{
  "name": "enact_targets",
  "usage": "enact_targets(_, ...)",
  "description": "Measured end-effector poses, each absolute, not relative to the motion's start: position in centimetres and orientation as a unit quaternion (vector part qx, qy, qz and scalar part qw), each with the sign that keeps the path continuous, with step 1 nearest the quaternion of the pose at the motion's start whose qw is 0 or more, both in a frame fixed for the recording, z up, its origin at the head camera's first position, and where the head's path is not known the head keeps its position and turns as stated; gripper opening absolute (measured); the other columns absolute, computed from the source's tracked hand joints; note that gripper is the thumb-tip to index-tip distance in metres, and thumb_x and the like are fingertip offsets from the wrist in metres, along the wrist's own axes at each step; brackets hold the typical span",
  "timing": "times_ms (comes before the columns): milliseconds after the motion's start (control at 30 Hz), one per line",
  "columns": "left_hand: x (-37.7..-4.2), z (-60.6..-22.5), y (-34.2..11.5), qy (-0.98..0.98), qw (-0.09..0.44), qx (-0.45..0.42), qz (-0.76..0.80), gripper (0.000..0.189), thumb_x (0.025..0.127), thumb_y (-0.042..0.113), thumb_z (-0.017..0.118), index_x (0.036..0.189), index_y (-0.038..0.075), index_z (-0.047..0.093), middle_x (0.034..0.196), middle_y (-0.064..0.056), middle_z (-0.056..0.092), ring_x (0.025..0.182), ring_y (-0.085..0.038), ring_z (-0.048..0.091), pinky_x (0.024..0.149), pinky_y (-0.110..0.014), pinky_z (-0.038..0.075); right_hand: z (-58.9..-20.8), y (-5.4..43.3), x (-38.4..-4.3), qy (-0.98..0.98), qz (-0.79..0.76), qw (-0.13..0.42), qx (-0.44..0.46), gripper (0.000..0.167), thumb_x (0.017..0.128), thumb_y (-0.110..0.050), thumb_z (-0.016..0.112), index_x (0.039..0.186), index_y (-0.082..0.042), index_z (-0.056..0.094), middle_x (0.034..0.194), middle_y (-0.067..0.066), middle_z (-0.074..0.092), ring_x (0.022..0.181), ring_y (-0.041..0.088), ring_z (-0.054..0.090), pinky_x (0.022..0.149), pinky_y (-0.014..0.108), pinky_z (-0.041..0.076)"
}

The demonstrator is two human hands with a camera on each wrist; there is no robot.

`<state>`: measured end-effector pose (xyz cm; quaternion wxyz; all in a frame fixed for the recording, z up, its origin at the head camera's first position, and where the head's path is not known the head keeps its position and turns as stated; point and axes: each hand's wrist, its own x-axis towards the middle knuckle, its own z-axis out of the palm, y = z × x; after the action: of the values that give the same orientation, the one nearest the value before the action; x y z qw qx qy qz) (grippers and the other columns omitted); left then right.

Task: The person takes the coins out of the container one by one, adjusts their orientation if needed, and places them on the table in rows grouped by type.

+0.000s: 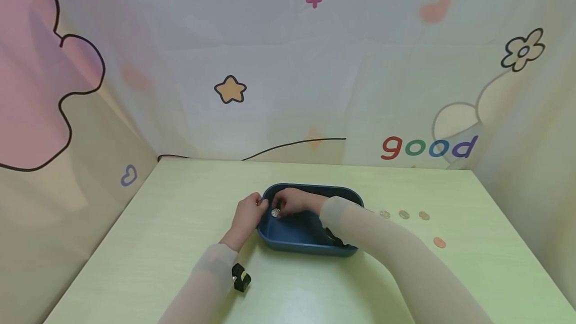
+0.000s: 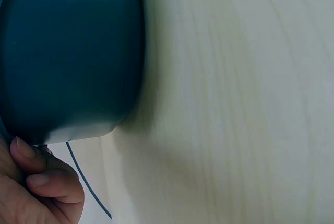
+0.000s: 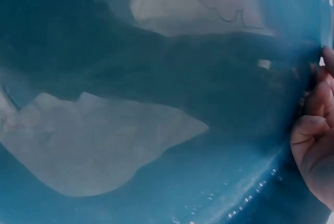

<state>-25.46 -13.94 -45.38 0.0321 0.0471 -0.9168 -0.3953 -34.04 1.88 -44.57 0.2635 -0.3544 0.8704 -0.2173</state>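
Note:
A dark blue oblong tub [image 1: 310, 251] stands on the table. At its left end my left hand [image 1: 247, 214] grips the rim between thumb and curled fingers; the left wrist view shows that thumb and those fingers [image 2: 44, 182] close at the tub's corner. My right hand [image 1: 292, 201] reaches down inside the tub near its left wall. A shiny silvery coin [image 1: 275, 212] is pinched at its fingertips. In the right wrist view the right hand [image 3: 315, 145] shows only at the right edge, over the glossy tub floor [image 3: 235, 109], and the coin is hidden there.
Right of the tub, several coins lie in a row on the table, among them a silvery coin [image 1: 404, 214] and a yellowish coin [image 1: 424, 215]. A copper-coloured coin [image 1: 439, 242] lies nearer. My right sleeve [image 1: 382, 239] crosses the tub's right end. A printed curtain [image 1: 288, 89] closes off the back.

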Motion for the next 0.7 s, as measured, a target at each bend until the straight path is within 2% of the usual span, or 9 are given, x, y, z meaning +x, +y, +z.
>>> enact_targets(167,-25.5,-45.1,-13.8,-0.917,0.033,0.044,-0.395,0.029,0.099,0.018,0.055,0.074,0.012,0.041,0.067,0.001,0.038,0.063,-0.016,0.042,0.058,-0.024,0.030,-45.0,1.9,-34.0,0.880,-0.213,0.227,-0.359,0.025,0.090,-0.012,0.075,0.112,-0.002,0.069,0.080,0.001,0.064,0.067,0.005,0.051,0.062,0.017,0.040)
enact_targets(433,-25.4,-44.8,-13.9,-0.914,0.026,0.051,-0.401,0.028,0.099,0.019,0.054,0.074,0.011,0.043,0.068,0.001,0.038,0.064,-0.016,0.042,0.058,-0.025,0.031,-44.4,1.4,-33.7,0.887,-0.197,0.221,-0.354,0.016,0.087,-0.012,0.079,0.095,-0.003,0.068,0.076,-0.003,0.057,0.068,0.008,0.049,0.064,0.018,0.037)
enact_targets(567,-25.3,-45.1,-13.9,-0.915,0.036,0.047,-0.398,0.028,0.098,0.018,0.055,0.073,0.011,0.043,0.067,0.001,0.037,0.064,-0.016,0.041,0.058,-0.025,0.030,-44.0,1.6,-33.7,0.882,-0.197,0.230,-0.362,0.014,0.089,-0.014,0.079,0.085,-0.005,0.069,0.072,-0.005,0.059,0.066,0.006,0.051,0.063,0.017,0.041)
enact_targets(700,-25.2,-45.3,-14.0,-0.918,0.038,0.044,-0.393,0.029,0.098,0.018,0.055,0.073,0.012,0.041,0.066,0.001,0.037,0.063,-0.016,0.041,0.058,-0.025,0.030,-43.3,2.3,-33.8,0.871,-0.206,0.248,-0.369,0.015,0.093,-0.014,0.074,0.081,-0.005,0.071,0.072,-0.005,0.064,0.065,0.004,0.056,0.063,0.018,0.049)
